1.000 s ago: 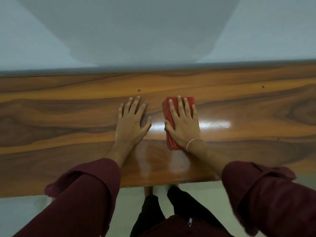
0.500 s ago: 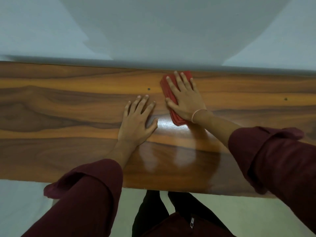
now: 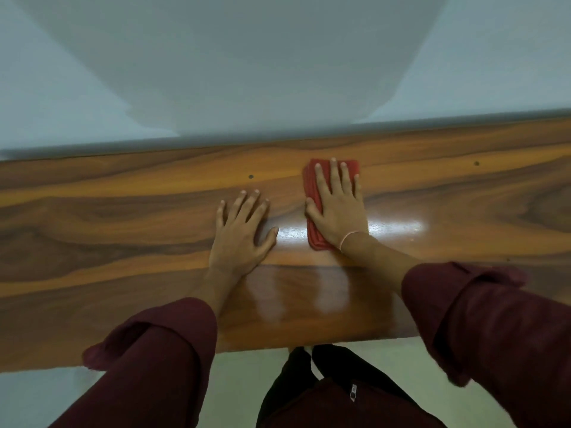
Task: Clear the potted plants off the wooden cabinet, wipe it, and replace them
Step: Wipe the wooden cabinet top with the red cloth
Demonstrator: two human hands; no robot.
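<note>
my right hand (image 3: pixel 336 208), flat on the red cloth (image 3: pixel 312 236), has slid back from the cabinet's (image 3: pixel 123 211) far edge, left hand (image 3: pixel 241 233) open: wiping continues.

Two hands are showing: one left hand (image 3: pixel 239 234) and one right hand (image 3: pixel 336 208). One red cloth (image 3: pixel 312 180) is lying on one wooden worktop (image 3: pixel 123 217). Two maroon sleeves (image 3: pixel 154 350) are showing, and two dark spots (image 3: pixel 251 176) are dotting the far worktop strip.

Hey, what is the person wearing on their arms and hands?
Both arms have dark maroon long sleeves, rolled into loose cuffs below the elbow. The left hand is bare, with no ring or band showing. The right hand is also bare, with a thin pale pink band around the wrist.
</note>
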